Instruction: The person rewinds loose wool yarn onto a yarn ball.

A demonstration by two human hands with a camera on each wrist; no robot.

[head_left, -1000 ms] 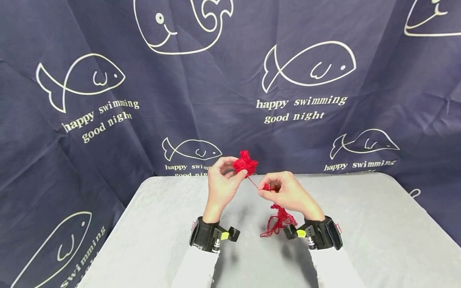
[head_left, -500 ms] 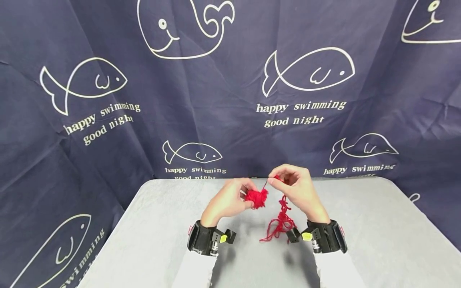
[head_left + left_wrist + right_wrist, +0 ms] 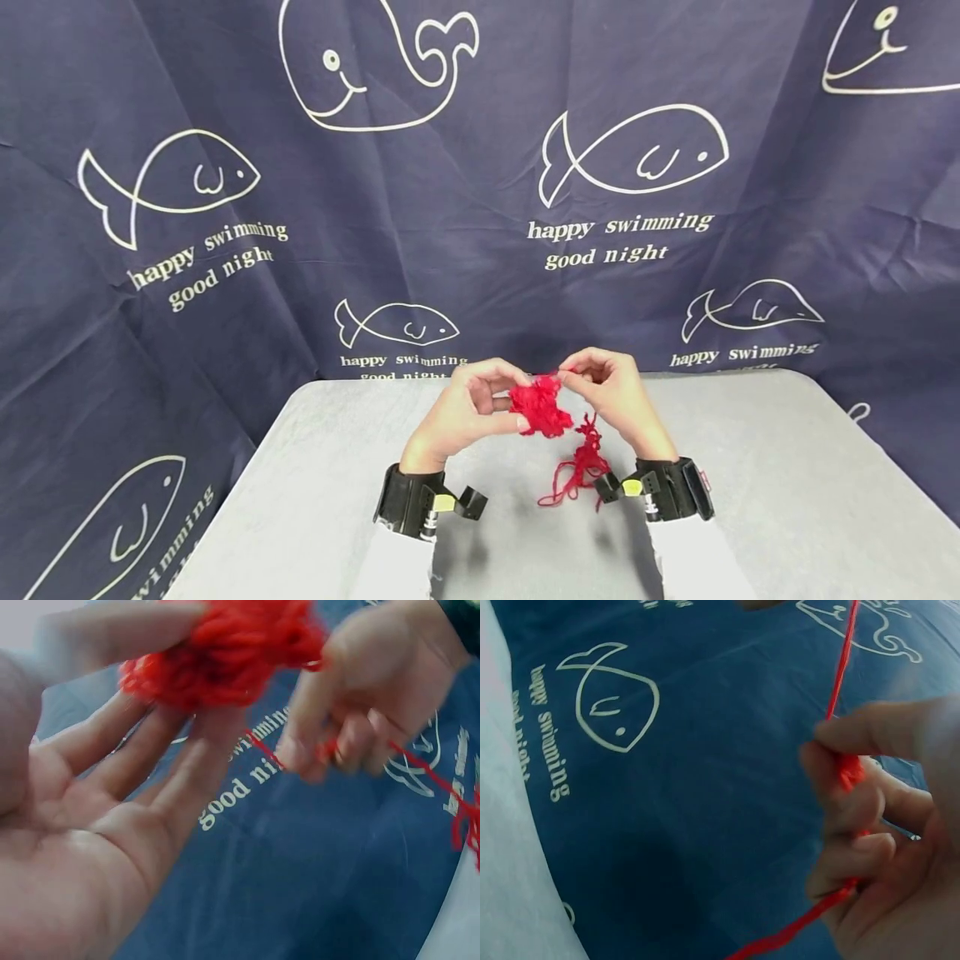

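A bundle of red yarn (image 3: 542, 408), fluffy and lobed, is held between the thumb and fingers of my left hand (image 3: 476, 408), above the table. In the left wrist view the thumb presses one face of the yarn bundle (image 3: 217, 660) while the fingertips back the other. To its right, my right hand (image 3: 611, 396) pinches a red strand (image 3: 842, 667) between thumb and forefinger. That strand runs taut toward the bundle. The other fingers of the right hand (image 3: 885, 802) curl round more of the yarn, which trails out below them.
A loose tangle of red yarn (image 3: 585, 467) hangs below the right hand, low over the grey table (image 3: 337, 467). Behind the table's far edge stands a dark blue curtain (image 3: 465, 200) with white fish drawings. Each wrist wears a black strap with a small camera (image 3: 471, 502).
My left hand and the bundle have come down from their earlier raised place, then turned so the bundle shows wider. The right hand rose and shifted right, keeping its pinch on the strand.
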